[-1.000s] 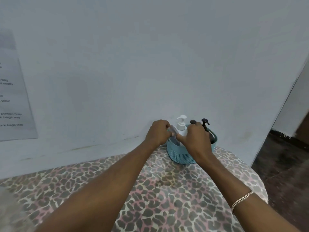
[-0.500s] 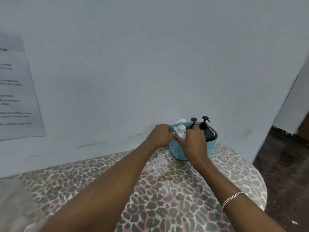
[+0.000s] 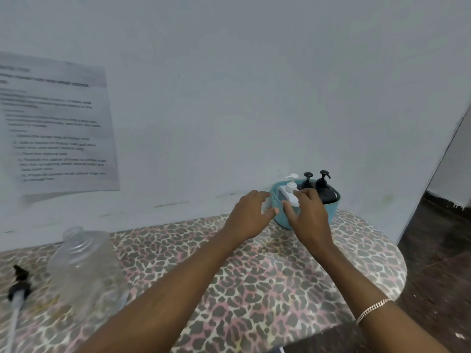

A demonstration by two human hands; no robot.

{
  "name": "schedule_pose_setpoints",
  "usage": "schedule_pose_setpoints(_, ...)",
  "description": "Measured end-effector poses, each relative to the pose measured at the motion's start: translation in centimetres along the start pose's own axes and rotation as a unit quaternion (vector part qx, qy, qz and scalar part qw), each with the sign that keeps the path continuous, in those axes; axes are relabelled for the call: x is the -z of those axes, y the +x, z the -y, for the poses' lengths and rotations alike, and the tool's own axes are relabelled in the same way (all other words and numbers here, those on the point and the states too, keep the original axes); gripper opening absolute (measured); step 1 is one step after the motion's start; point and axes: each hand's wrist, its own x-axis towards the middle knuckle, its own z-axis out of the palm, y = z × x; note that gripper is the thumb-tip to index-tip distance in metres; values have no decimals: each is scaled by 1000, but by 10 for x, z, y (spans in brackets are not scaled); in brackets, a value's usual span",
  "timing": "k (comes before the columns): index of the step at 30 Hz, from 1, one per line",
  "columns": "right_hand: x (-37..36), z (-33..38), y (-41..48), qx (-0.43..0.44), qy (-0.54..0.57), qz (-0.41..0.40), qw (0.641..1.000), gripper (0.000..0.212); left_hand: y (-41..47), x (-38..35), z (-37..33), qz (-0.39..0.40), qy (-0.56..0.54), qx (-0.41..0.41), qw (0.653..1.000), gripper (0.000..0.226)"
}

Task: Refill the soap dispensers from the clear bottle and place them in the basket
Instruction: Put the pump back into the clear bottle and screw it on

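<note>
While both of my hands hover spread and empty at the basket, left hand beside its perforated teal wall, right hand over its front rim, the white dispenser and two black dispensers stand upright inside, pumps up. My clear bottle, ribbed and uncapped, stands on the leopard-print counter beside a lying pump.

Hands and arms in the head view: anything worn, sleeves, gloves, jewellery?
Both hands, left hand and right hand, are bare, no gloves, no rings visible. Both forearms are bare, with no sleeves in view. The right wrist carries a thin, light metallic chain bracelet. Nothing shows on the left wrist.
</note>
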Motion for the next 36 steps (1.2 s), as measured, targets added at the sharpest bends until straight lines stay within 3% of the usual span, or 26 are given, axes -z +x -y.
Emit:
schedule_pose_setpoints(12,16,94,-93,81,127,9,988,39,-143,60,11,-136,-28,-2,990,50)
schedule_pose_setpoints(24,9,187,-162,176,215,47,960,33,-284,127,38,-258,-10,-10,966,28)
schedule_pose_setpoints(31,0,273,-187,284,244,100,922,30,-352,171,75,-346,-2,68,936,12)
schedule_pose_setpoints(36,-18,352,-192,330,241,183,894,32,-379,201,116,-358,-12,179,916,6)
